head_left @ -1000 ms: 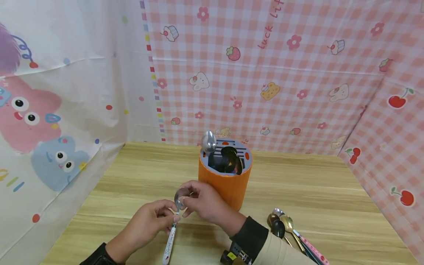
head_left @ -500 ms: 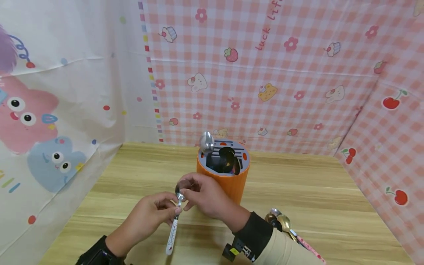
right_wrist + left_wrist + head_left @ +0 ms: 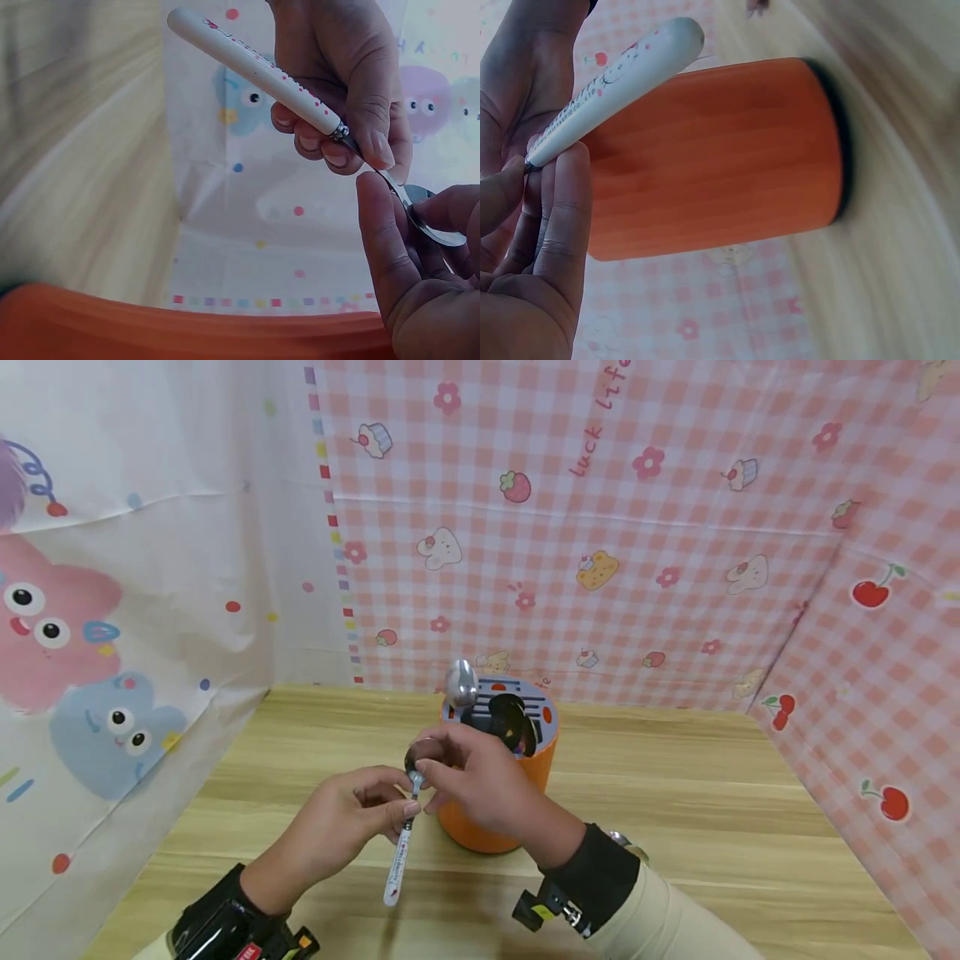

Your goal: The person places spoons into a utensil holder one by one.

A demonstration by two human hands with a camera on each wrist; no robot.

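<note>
A metal spoon with a white printed handle (image 3: 397, 864) is held between both hands, its handle slanting down toward the front. My left hand (image 3: 345, 818) pinches the metal neck just above the handle. The bowl end is gripped by my right hand (image 3: 480, 785), whose fingers partly cover it; the right wrist view shows thumb and fingers on the silver bowl (image 3: 442, 232). Right behind the hands stands an orange round holder (image 3: 540, 768) with a grey slotted top. A silver spoon (image 3: 462, 683) and several dark spoons (image 3: 508, 718) stick up from it.
A few more spoons lie on the wooden table (image 3: 637, 785) at the right, mostly hidden by the right forearm; one spoon bowl (image 3: 630, 846) peeks out. A pink checked cloth (image 3: 562, 543) hangs behind and a white printed cloth (image 3: 225, 568) at the left.
Both hands have risen and moved slightly toward the orange holder with the spoon, keeping their grip. The right forearm now covers most of the spoons lying on the table.
</note>
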